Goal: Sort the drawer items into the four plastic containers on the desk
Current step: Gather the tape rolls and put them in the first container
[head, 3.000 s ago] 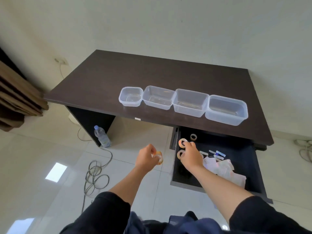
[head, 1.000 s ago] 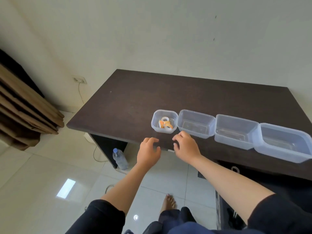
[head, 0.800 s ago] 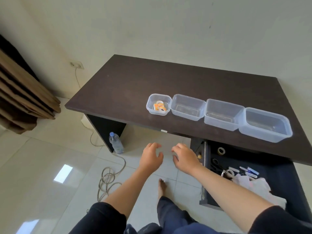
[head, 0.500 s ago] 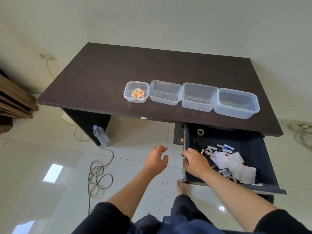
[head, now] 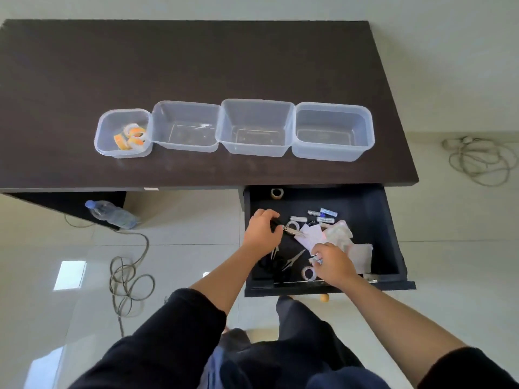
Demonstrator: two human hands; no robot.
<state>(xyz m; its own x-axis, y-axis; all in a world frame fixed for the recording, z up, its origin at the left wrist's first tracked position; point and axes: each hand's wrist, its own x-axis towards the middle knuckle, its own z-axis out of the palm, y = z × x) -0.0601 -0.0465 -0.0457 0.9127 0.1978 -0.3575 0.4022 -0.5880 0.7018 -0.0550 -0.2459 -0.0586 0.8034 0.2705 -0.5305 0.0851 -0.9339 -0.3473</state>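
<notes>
Four clear plastic containers stand in a row on the dark desk (head: 196,57). The smallest container (head: 104,136), at the left, holds orange tape rolls (head: 132,136). The other three containers (head: 185,126) (head: 255,127) (head: 332,130) hold nothing. Below the desk's right part the drawer (head: 390,220) is pulled out. My left hand (head: 262,230) grips a pair of scissors (head: 293,231) by the black handle at the drawer's left. My right hand (head: 332,262) pinches a small item at the drawer's front; what it is I cannot tell. More scissors (head: 292,259), a tape roll (head: 308,273), paper packets (head: 342,240) and batteries (head: 325,216) lie inside.
Another tape roll (head: 276,193) sits at the drawer's back. A water bottle (head: 112,214) lies on the tiled floor under the desk beside a coiled cable (head: 126,276). A second cable bundle (head: 477,161) lies on the floor at the right. My knees are below the drawer.
Both hands came down from the desk's front edge into the open drawer. My left hand took hold of scissors and my right hand closed on a small item.
</notes>
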